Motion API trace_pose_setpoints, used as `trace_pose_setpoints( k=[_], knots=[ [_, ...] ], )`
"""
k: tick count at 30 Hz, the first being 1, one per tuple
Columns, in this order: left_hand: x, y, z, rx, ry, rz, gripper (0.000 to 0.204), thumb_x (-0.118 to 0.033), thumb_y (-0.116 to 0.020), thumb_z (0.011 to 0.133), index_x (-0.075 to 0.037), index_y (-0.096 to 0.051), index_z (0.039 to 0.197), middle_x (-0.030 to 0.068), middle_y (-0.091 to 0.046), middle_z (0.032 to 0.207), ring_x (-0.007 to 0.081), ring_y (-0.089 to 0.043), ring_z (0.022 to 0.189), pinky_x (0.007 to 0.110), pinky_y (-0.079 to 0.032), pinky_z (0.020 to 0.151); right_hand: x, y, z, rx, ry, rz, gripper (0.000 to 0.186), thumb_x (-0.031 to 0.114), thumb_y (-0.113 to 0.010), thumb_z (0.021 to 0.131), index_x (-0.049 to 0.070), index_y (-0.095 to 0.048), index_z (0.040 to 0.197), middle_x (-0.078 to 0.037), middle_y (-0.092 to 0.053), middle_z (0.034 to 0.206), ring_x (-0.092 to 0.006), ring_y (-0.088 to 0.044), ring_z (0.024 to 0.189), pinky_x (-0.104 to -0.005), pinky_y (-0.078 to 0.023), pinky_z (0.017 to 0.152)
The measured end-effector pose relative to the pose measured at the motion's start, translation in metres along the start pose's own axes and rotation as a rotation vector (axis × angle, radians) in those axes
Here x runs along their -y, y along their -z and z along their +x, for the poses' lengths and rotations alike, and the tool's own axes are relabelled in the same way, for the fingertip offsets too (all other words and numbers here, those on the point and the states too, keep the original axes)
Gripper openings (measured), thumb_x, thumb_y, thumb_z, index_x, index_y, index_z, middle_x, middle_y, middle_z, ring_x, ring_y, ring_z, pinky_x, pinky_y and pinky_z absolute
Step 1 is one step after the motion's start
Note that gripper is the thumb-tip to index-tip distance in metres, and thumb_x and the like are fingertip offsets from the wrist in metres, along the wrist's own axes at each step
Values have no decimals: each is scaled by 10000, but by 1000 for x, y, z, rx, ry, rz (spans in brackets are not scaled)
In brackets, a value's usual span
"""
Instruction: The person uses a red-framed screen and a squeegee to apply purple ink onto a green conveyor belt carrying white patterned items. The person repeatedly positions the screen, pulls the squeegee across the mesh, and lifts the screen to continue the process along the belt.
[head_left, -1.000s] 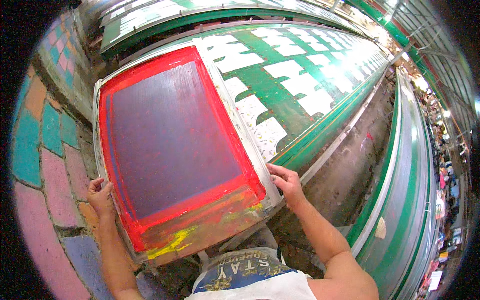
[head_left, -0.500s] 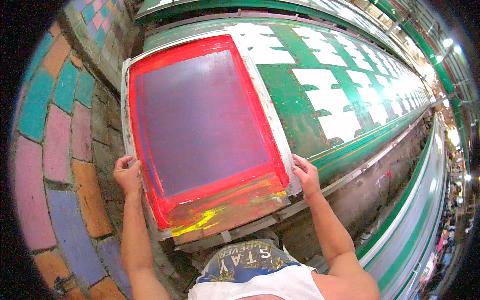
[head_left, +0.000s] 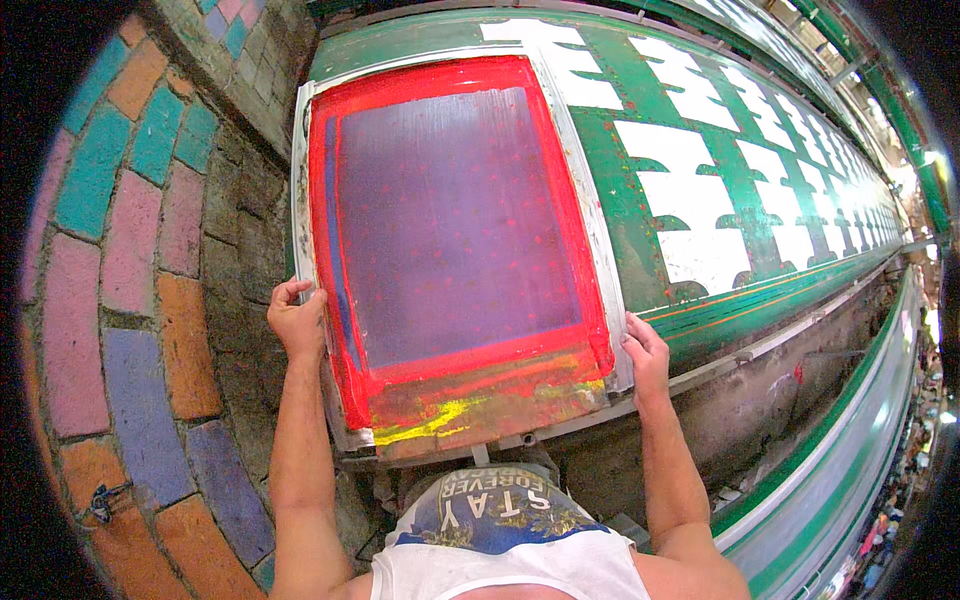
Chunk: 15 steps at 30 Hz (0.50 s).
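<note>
A screen-printing frame [head_left: 590,200] with pale edges lies in front of me, over the near left end of a long green table. Its mesh is purple-blue [head_left: 455,240], bordered by wet-looking red [head_left: 480,368]. A brownish band with yellow smears [head_left: 440,420] runs along its near end. My left hand [head_left: 298,318] grips the left edge, thumb and fingers closed on it. At the right edge, near the lower corner, my right hand [head_left: 646,355] is closed on the frame too. What lies beneath the frame is hidden.
White cut-out shapes [head_left: 690,215] lie in rows along the green table [head_left: 620,270], stretching to the far right. Another long green-edged table [head_left: 800,490] runs at the right. Painted paving bricks [head_left: 130,240] cover the ground at left, beside a low block wall [head_left: 225,85].
My view has shifted, so the scene sits further right and higher. The frame, with both hands on it, has moved a little right over the table, covering more of the nearest white shape.
</note>
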<state>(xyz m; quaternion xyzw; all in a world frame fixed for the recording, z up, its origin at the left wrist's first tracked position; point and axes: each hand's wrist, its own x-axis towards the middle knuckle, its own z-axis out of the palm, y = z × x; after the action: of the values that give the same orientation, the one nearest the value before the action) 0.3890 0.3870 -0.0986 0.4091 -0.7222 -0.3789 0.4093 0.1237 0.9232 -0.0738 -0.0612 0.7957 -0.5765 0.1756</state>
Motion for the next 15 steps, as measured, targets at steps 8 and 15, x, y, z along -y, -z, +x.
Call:
trace_pose_setpoints(
  k=[8, 15],
  knots=[
    [-10, -12, 2, 49, 60, 48, 276, 3, -909, 762, -41, -796, 1010, 61, -767, 1143, 181, -719, 1066, 349, -559, 1000, -7, 26, 9, 42, 45, -90, 539, 14, -692, 981, -59, -659, 1514, -192, -753, 1434, -260, -712, 1305, -390, -532, 1155],
    [-5, -29, -19, 60, 120, 10, 253, -13, -918, 760, -51, -809, 985, 31, -750, 1138, 161, -698, 1005, 325, -551, 945, -5, 38, 12, 15, 31, -48, 533, 42, -725, 998, -40, -665, 1521, -162, -751, 1439, -241, -703, 1306, -360, -522, 1148]
  ],
)
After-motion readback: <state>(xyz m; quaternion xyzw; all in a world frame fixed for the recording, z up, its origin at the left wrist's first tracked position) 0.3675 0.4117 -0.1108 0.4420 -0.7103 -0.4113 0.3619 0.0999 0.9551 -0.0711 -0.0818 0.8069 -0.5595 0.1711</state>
